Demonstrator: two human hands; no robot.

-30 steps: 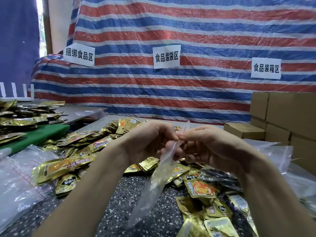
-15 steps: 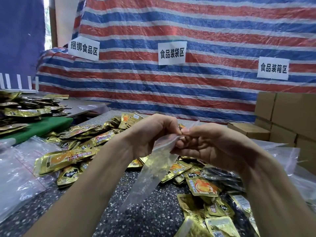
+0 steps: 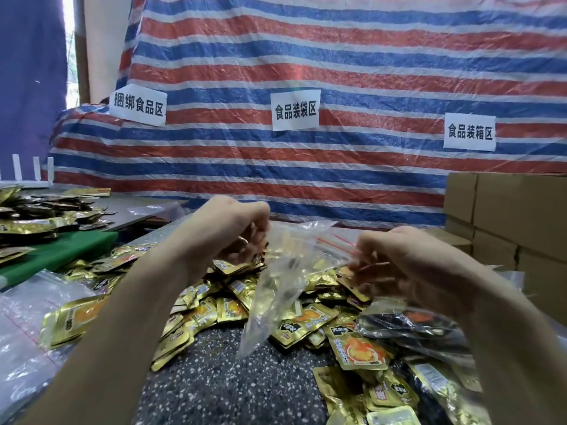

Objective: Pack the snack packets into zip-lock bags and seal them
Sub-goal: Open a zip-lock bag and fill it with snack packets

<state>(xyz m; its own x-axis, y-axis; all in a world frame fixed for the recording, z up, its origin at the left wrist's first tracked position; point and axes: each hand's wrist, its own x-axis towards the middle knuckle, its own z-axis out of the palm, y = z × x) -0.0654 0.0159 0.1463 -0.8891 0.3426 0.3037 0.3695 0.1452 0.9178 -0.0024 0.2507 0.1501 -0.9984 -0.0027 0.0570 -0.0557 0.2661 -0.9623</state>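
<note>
At the near left, a heap of empty clear bags (image 3: 27,317) is lying on the speckled table (image 3: 214,391), beside a green cloth (image 3: 61,253). The left hand (image 3: 227,234) is hovering above the table's middle, its fingers curled and pinching one lip of the zip-lock bag (image 3: 282,283). The bag is hanging in the air between the two hands, with its mouth being pulled wide and its empty body drooping toward the gold snack packets (image 3: 230,311) piled just below. The film is looking thin, limp and very light, so it is likely folding or clinging to itself wherever it is not being held taut. It is probably slippery as well, so the stiffer band at the red zip strip (image 3: 334,240) is the best place for holding. The right hand (image 3: 408,265) is curling its fingers at the other lip, at the end of that strip. It seems to be pinching it, though motion blur is hiding the exact contact. The packets themselves are looking small, flat, light and glossy, so they are likely sliding over one another. Pinching one by a sealed edge, or scooping several together, should be working better than pressing on their faces. Further right, dark packets in a clear wrap (image 3: 414,326) are lying near the right forearm. Cardboard boxes (image 3: 506,216) are standing stacked at the far right.
</note>
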